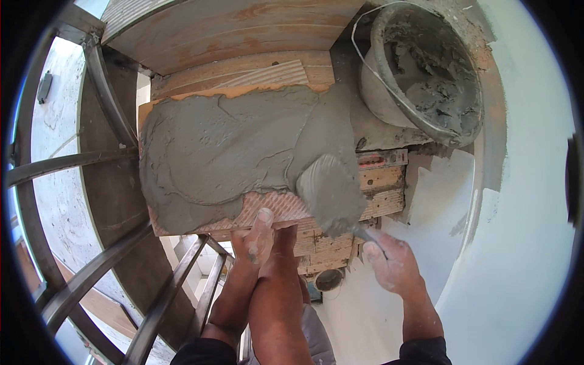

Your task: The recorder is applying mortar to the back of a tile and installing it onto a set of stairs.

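A large rectangular tile lies ridged back upward in front of me, mostly coated in wet grey mortar. Bare reddish ridges show along its near edge. My left hand grips that edge, thumb on top; its other fingers are hidden beneath. In my right hand is the handle of a trowel, fingers wrapped round it. The trowel's blade, smeared with mortar, rests at the tile's near right part, against the mortar layer.
A bucket of grey mortar with a wire handle stands at the far right. Beside the tile lies a spirit level on the steps. Metal railing bars run along the left. Lower down is a small bucket. A pale wall rises at right.
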Tool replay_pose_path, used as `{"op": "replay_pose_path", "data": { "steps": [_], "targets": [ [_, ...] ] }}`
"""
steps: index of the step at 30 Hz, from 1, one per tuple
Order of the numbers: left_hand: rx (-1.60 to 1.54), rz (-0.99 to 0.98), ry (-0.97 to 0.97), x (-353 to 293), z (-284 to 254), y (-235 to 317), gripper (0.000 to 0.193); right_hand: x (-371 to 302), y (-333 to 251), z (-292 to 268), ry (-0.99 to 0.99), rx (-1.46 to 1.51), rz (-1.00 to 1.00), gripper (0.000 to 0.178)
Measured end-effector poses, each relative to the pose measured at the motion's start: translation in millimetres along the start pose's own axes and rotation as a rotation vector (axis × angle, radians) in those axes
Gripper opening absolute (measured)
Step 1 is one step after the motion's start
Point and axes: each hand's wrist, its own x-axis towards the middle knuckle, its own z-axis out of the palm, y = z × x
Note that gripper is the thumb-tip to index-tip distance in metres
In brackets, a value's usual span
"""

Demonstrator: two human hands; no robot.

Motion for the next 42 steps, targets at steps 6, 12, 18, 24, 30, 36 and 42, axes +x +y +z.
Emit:
{"op": "replay_pose_path", "data": {
  "steps": [6, 12, 18, 24, 30, 36, 42],
  "targets": [
    [0.084, 0.02, -0.023, 12.7, 11.0, -2.0, 0.025, -53.7, 29.9, -46.6, 0.001, -0.384, -0.152, 0.026],
    [-0.108, 0.009, 0.262, -8.0, -74.8, -34.7, 0.028, -52.1, -23.7, -133.9, 0.382, -0.506, -0.011, 0.029],
    [0.195, 0.058, 0.149, 0.9, -27.5, -6.2, 0.061, 71.8, -41.4, -217.9, 0.526, -1.359, -0.038, 0.032],
    [0.342, 0.133, -0.167, 9.7, -7.4, 3.8, 0.037, 186.3, -72.7, -219.9, 0.388, -1.593, -0.089, 0.016],
    [0.419, -0.492, 0.068, 22.2, 31.7, 27.4, 0.012, 186.6, -83.3, -173.6, 0.271, -1.482, -0.272, 0.016],
    [0.303, -0.335, 0.022, 23.2, 46.2, 26.6, 0.047, 161.5, -126.2, -173.2, 0.137, -1.453, -0.18, 0.016],
    [0.322, -0.419, 0.016, 21.1, 48.4, 31.5, 0.046, 143.4, -115.9, -194.4, -0.124, -1.194, -0.134, 0.02]
  ]
}}
